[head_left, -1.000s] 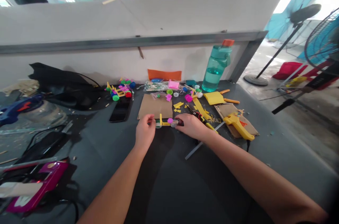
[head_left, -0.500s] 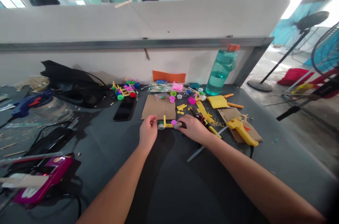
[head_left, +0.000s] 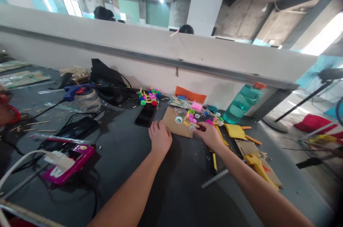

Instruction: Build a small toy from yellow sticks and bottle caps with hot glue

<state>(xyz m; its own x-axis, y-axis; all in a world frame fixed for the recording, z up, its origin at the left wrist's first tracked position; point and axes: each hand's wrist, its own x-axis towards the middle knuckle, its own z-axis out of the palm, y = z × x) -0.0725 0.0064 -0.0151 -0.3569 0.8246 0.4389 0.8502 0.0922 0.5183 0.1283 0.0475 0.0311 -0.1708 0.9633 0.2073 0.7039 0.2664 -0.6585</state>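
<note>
My right hand [head_left: 211, 134] pinches one end of a small toy car [head_left: 187, 123] with bottle-cap-like wheels and a yellow frame. The car is over the brown cardboard sheet [head_left: 171, 124]. My left hand [head_left: 160, 137] rests on the dark table at the cardboard's lower left corner, fingers apart and holding nothing. A black phone [head_left: 145, 116] lies just beyond its fingertips. Behind the phone stands a finished-looking cluster of colourful wheels and yellow sticks [head_left: 148, 97]. Loose coloured caps [head_left: 197, 116] and a pink piece [head_left: 197, 105] lie behind the cardboard.
A teal water bottle [head_left: 242, 103] stands at the back right. Beside it are a yellow block [head_left: 235, 131], orange-handled pliers or scissors [head_left: 253, 139] and a yellow glue gun [head_left: 258, 168]. A magenta power strip [head_left: 68, 164], cables and a blue glue gun [head_left: 77, 91] occupy the left.
My left hand has let go of the toy car and opened beside the cardboard. My right hand has carried the car forward over the cardboard. The view has tilted and swung left.
</note>
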